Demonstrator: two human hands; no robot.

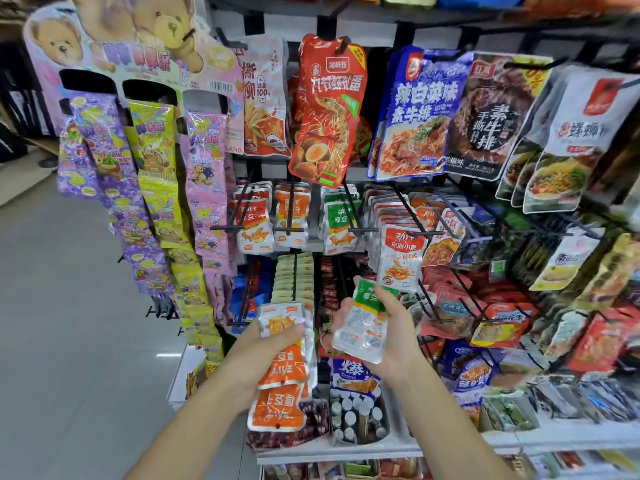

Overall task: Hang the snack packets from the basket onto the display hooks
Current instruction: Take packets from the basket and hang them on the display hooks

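My left hand (258, 355) grips a stack of orange-and-white snack packets (282, 372), held upside down and fanned out low in the middle. My right hand (398, 336) holds one green-and-white snack packet (363, 327) close beside them, its green top pointing up at the rack. Above both hands, black display hooks (289, 211) carry matching small packets: orange ones (291, 220) and green ones (341, 225). No basket is in view.
Larger snack bags (327, 109) hang on the upper hooks. A cardboard bear display with candy strips (152, 161) stands at the left. A white shelf (346, 448) with small jars sits below my hands. Grey floor stretches to the left.
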